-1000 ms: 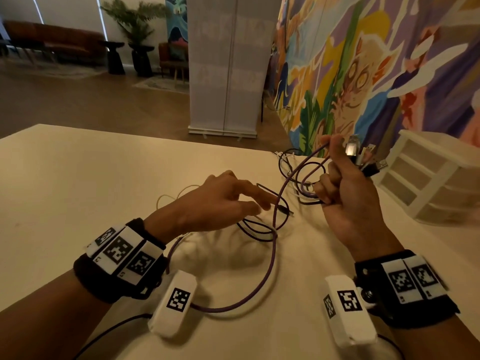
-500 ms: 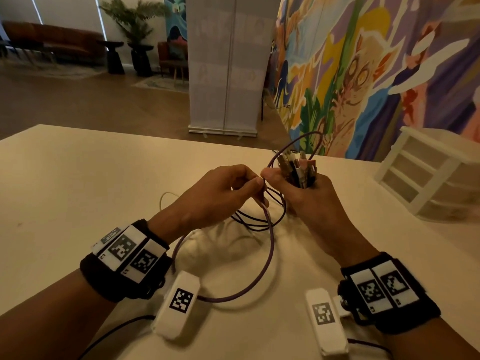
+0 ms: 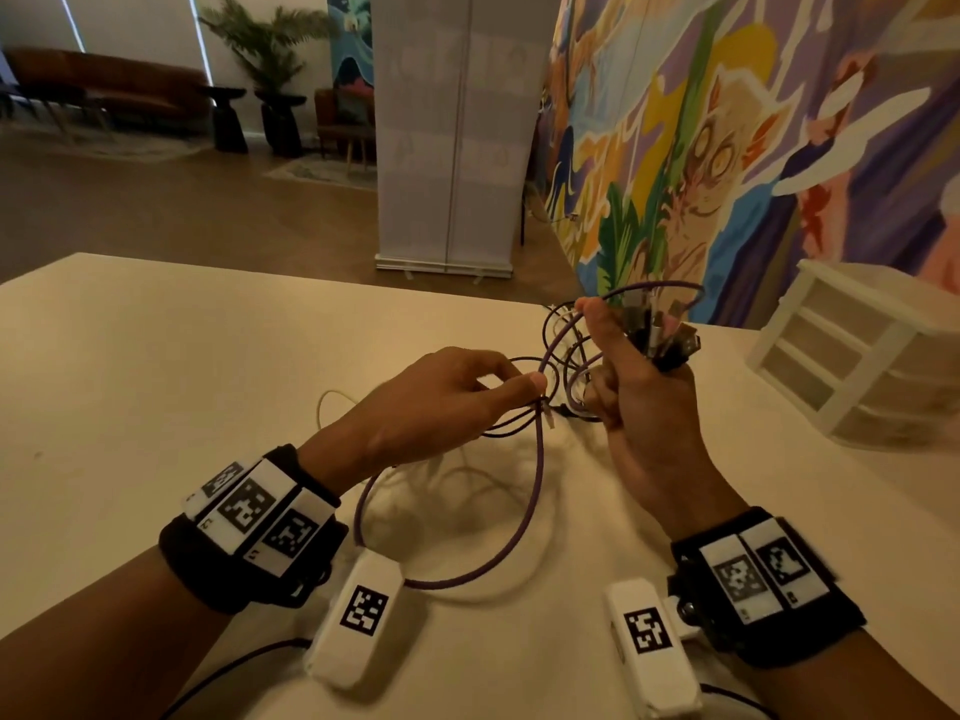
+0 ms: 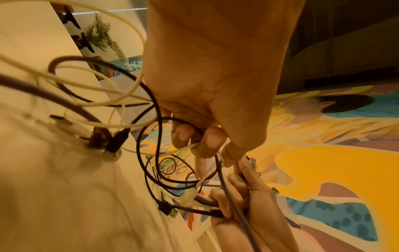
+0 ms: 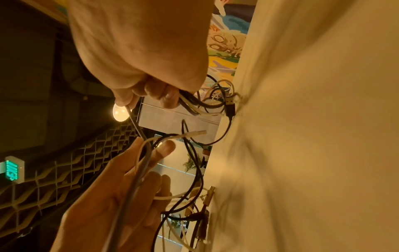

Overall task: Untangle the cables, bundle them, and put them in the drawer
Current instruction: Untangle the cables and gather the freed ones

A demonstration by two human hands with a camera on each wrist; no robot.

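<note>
A tangle of cables (image 3: pixel 566 376) hangs between my hands above the cream table (image 3: pixel 156 387). My right hand (image 3: pixel 623 356) is raised and grips a bunch of cable ends, with the plugs (image 3: pixel 665 335) sticking up out of the fist. My left hand (image 3: pixel 530 389) pinches the purple cable (image 3: pixel 519 537) and thin black strands just left of it. The purple cable loops down onto the table toward me. In the left wrist view my left fingertips (image 4: pixel 207 141) also pinch a white cable (image 4: pixel 129 51). In the right wrist view my right fingers (image 5: pixel 166 95) curl round several strands.
A white drawer unit (image 3: pixel 852 366) stands on the table at the right, its drawers closed. A loop of white cable (image 3: pixel 332 402) lies behind my left wrist. A black USB plug (image 4: pixel 169 209) dangles near the table. The table's far edge runs just past my hands.
My left hand went from open to pinching the cables. The hands met half a second ago; since then the right has lifted up and to the right with the bundle.
</note>
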